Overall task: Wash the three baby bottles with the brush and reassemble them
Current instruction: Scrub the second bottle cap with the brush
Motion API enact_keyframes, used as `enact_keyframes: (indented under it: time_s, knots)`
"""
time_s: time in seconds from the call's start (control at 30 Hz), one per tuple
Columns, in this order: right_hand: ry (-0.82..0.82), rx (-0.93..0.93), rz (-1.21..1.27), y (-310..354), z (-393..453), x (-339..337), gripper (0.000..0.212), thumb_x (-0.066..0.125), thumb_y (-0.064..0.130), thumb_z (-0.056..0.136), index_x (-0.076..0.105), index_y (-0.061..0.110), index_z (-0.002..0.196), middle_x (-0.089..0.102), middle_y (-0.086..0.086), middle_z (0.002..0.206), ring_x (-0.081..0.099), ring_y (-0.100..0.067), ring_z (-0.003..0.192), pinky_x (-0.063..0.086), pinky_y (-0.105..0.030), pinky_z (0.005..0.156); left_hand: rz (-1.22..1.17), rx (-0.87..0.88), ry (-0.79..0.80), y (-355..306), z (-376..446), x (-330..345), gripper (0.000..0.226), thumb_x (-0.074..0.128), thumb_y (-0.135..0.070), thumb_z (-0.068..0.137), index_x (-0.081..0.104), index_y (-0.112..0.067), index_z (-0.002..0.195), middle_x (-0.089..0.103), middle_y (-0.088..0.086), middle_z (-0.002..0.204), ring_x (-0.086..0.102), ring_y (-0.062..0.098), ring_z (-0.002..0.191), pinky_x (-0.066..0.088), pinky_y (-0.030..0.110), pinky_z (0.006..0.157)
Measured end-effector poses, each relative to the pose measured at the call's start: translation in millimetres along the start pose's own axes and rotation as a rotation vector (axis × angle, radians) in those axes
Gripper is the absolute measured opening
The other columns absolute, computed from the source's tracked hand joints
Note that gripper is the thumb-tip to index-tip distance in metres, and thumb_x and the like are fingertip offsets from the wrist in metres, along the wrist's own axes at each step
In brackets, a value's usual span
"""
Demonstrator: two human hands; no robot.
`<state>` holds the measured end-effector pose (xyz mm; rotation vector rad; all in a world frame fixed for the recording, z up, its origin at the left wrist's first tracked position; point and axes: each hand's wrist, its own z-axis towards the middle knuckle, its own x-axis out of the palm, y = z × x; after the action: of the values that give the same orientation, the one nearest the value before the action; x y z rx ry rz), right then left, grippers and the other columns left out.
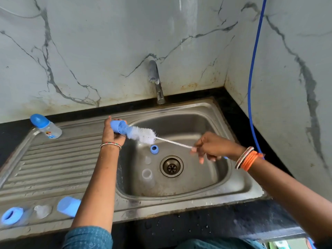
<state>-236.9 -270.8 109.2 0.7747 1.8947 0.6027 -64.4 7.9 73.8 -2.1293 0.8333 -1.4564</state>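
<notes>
My left hand (pixel 112 133) grips a blue bottle cap (pixel 118 126) over the sink's left rim. My right hand (pixel 210 147) pinches the wire handle of the white bottle brush (pixel 143 134), whose bristle tip is inside the cap. In the basin lie a blue collar ring (pixel 154 149), a clear bottle body (pixel 148 177) and a clear teat (pixel 147 159). An assembled bottle with a blue cap (pixel 45 126) stands at the drainboard's far left. Near the front edge lie a blue cap (pixel 69 206), a clear teat (pixel 42 211) and a bottle with a blue ring (pixel 12 215).
The steel sink (pixel 239 187) has a drain (pixel 171 166) at its middle and a tap (pixel 156 81) behind it, not running. A ribbed drainboard (pixel 53 162) lies to the left. A blue hose (pixel 254 78) hangs down the right wall. Black counter surrounds the sink.
</notes>
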Motion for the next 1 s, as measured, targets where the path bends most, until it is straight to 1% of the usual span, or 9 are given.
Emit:
enact_keyframes:
  time_s: [0.07,0.13,0.2,0.3,0.37,0.53,0.73,0.87,1.0]
  knots:
    - [-0.565,-0.102,-0.622,-6,5,6,0.016,0.062,0.024,0.088,0.071,0.023,0.101,0.070,-0.007,0.081,0.066,-0.030,0.071,0.043,-0.028,0.055,-0.018,-0.010,-0.032,1,-1,2,0.031,0.053,-0.027,0.092,0.045,-0.013,0.066,0.056,0.001,0.053,0.057,0.013,0.050,0.051,0.022,0.059]
    - [-0.908,-0.262,-0.729,-6,4,11,0.018,0.071,0.019,0.080,0.073,0.024,0.097,0.070,-0.005,0.075,0.067,-0.032,0.065,0.044,-0.029,0.050,-0.002,-0.018,-0.068,4,0,2,0.031,0.056,-0.028,0.091,0.045,-0.013,0.066,0.056,0.001,0.052,0.056,0.013,0.054,0.050,0.026,0.064]
    - [-0.770,-0.210,-0.484,-4,3,6,0.010,0.068,0.021,0.084,0.072,0.023,0.092,0.071,-0.004,0.077,0.067,-0.029,0.070,0.045,-0.028,0.054,-0.021,-0.010,-0.070,5,0,1,0.031,0.056,-0.027,0.091,0.044,-0.014,0.066,0.055,0.000,0.049,0.055,0.012,0.053,0.051,0.025,0.062]
    - [-0.025,0.127,0.198,-1,-1,3,0.008,0.053,0.011,0.094,0.060,0.011,0.089,0.072,-0.007,0.075,0.069,-0.016,0.060,0.044,-0.020,0.047,-0.108,-0.017,0.036,2,-1,1,0.031,0.053,-0.025,0.092,0.043,-0.013,0.065,0.053,0.000,0.050,0.053,0.012,0.053,0.053,0.021,0.058]
    - [0.168,0.167,0.327,-2,-1,3,0.014,0.050,0.013,0.098,0.050,0.008,0.085,0.070,-0.009,0.071,0.067,-0.014,0.055,0.045,-0.019,0.046,-0.176,-0.014,0.088,0,-3,4,0.032,0.055,-0.024,0.092,0.044,-0.012,0.064,0.053,0.001,0.052,0.054,0.012,0.050,0.054,0.022,0.057]
    - [0.030,0.105,0.100,1,0,1,0.023,0.051,0.022,0.098,0.053,0.009,0.079,0.071,-0.008,0.071,0.068,-0.015,0.060,0.049,-0.023,0.053,-0.159,0.021,0.111,1,1,3,0.031,0.058,-0.024,0.089,0.051,-0.011,0.061,0.053,0.002,0.059,0.054,0.013,0.053,0.055,0.024,0.060]
    - [-0.009,0.072,0.194,3,-3,-2,0.044,0.041,0.032,0.102,0.052,0.013,0.064,0.058,0.000,0.051,0.047,-0.010,0.048,0.035,-0.021,0.052,-0.126,0.020,0.121,-2,-1,-1,0.049,0.052,-0.027,0.092,0.055,-0.013,0.046,0.055,0.001,0.053,0.056,0.013,0.049,0.054,0.021,0.058]
    - [-0.208,-0.039,0.084,-3,-4,-1,0.023,0.063,0.038,0.089,0.058,0.016,0.089,0.063,-0.001,0.076,0.055,-0.009,0.068,0.042,-0.024,0.060,-0.141,0.032,0.077,-4,-3,0,0.053,0.052,-0.027,0.093,0.055,-0.013,0.042,0.055,0.002,0.051,0.057,0.013,0.047,0.054,0.022,0.055]
    - [-0.344,-0.085,-0.012,3,-4,-2,0.014,0.077,0.024,0.079,0.064,0.019,0.080,0.065,0.004,0.079,0.062,-0.012,0.078,0.050,-0.026,0.071,-0.134,0.041,0.067,-2,-2,-1,0.054,0.053,-0.028,0.093,0.057,-0.013,0.040,0.054,0.001,0.053,0.057,0.013,0.048,0.054,0.023,0.058]
